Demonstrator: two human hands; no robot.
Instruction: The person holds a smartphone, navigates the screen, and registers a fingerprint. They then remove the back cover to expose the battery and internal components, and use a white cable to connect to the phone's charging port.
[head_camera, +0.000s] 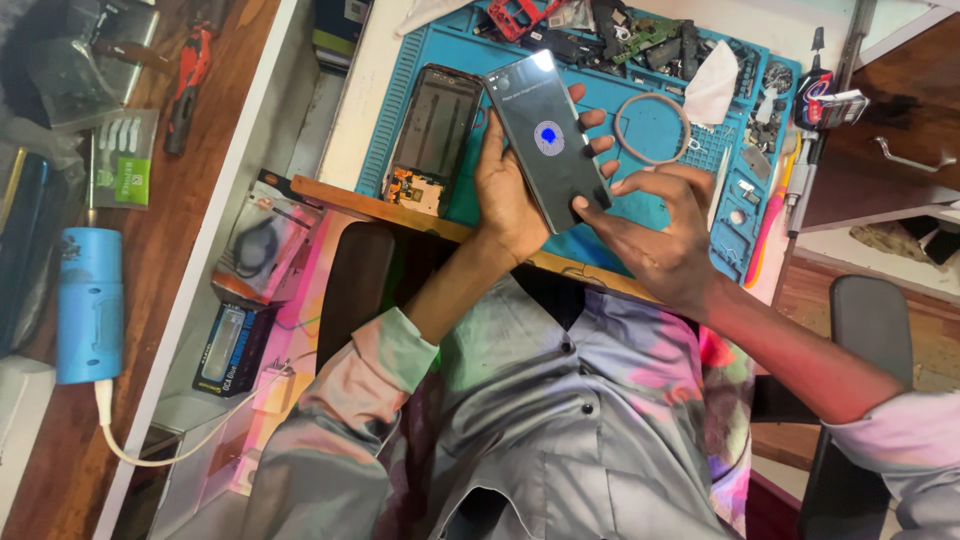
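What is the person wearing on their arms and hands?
Both arms wear a shiny grey shirt with pink and green tints. The left sleeve and the right sleeve are pushed up, so the forearms are bare. The left hand and right hand are bare: no gloves, rings or watch visible.

— What's on the surface (365, 95)?

— A blue mat (655, 215) covers most of it. On the mat lie an opened phone (432, 130) with its insides showing, a ring of band (652, 128), a white tissue (712, 88) and a heap of parts (610, 35) along the far edge.

— And at the right edge?

— A pink tool (768, 225) lies there, with small tools (815, 100) just beyond the mat.
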